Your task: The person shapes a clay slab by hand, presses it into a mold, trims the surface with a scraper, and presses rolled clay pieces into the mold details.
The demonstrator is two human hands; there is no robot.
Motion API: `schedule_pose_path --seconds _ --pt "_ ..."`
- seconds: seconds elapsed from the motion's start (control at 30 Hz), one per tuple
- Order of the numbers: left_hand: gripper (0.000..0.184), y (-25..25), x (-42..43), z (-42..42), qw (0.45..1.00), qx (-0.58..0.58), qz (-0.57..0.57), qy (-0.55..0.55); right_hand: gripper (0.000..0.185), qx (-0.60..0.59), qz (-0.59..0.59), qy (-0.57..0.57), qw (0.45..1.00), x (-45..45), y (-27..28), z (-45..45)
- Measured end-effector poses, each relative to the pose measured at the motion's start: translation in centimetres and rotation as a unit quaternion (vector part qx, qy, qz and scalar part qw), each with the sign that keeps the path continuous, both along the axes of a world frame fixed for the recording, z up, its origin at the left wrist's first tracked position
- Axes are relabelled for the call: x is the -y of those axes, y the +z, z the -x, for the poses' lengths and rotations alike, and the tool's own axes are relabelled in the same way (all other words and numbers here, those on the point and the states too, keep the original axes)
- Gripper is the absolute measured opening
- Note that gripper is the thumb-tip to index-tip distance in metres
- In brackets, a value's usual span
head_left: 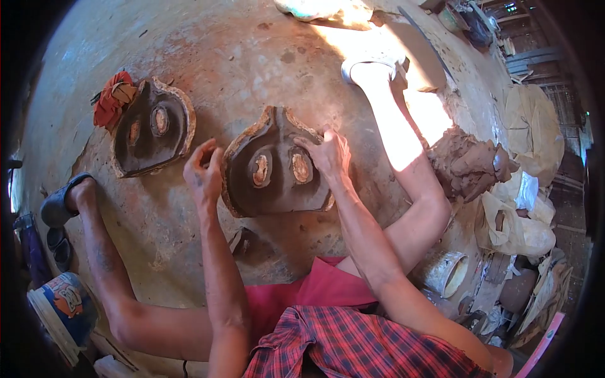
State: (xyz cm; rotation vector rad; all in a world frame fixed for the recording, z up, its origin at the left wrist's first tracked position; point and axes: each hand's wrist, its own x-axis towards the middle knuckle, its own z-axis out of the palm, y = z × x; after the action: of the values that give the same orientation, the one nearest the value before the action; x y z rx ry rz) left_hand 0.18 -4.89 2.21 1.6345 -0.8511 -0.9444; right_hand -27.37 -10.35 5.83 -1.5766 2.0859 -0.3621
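Observation:
Between my legs on the floor lies a mould [277, 195] lined with dark wet clay, with two oval openings and a narrow neck at the top. My right hand [331, 154] rests at its upper right rim, fingers apart, the fingertips reaching over the clay near the right oval. Just off the left rim, my left hand [205, 169] is raised with its fingers curled and apart, holding nothing. A second mould [153, 145] of similar shape, also clay-lined, lies farther left, with an orange-red cloth [113, 101] at its upper left edge.
A heap of brown clay [469, 164] sits right of my right leg. A white bucket [446, 274] lies at the lower right, near plastic bags [504, 227]. At the lower left stands a labelled bucket [66, 309]. A small clay piece [246, 244] is below the middle mould.

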Motion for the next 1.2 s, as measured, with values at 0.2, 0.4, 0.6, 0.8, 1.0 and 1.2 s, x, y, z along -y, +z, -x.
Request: schedule_pose_path --seconds 0.2,0.4,0.6,0.8,1.0,1.2 --pt "0.035 -3.1 -4.3 1.8 0.997 -0.074 0.001 0.016 0.074 0.013 -0.05 -0.004 0.999 1.2 1.3 -1.2" --pt "0.042 -4.3 -4.4 3.1 0.995 -0.08 0.022 0.062 0.076 -0.048 0.04 -0.007 0.998 1.0 -0.7 -1.9" --pt "0.041 -4.2 -4.8 3.1 0.996 -0.07 -0.003 0.06 0.084 -0.065 -0.028 -0.043 0.997 1.0 -0.1 -3.9" --pt "0.038 -4.8 -4.3 3.0 0.997 -0.046 0.007 0.065 0.087 -0.086 -0.003 -0.066 0.994 1.2 -0.9 -4.4" --pt "0.038 -3.7 -4.3 3.2 0.998 -0.02 -0.007 0.052 0.088 -0.112 0.031 -0.104 0.988 0.8 -1.5 -5.4" --pt "0.037 -4.4 -4.6 3.1 0.998 -0.011 -0.009 0.054 0.092 -0.111 0.013 -0.102 0.988 0.9 -2.1 -5.5"
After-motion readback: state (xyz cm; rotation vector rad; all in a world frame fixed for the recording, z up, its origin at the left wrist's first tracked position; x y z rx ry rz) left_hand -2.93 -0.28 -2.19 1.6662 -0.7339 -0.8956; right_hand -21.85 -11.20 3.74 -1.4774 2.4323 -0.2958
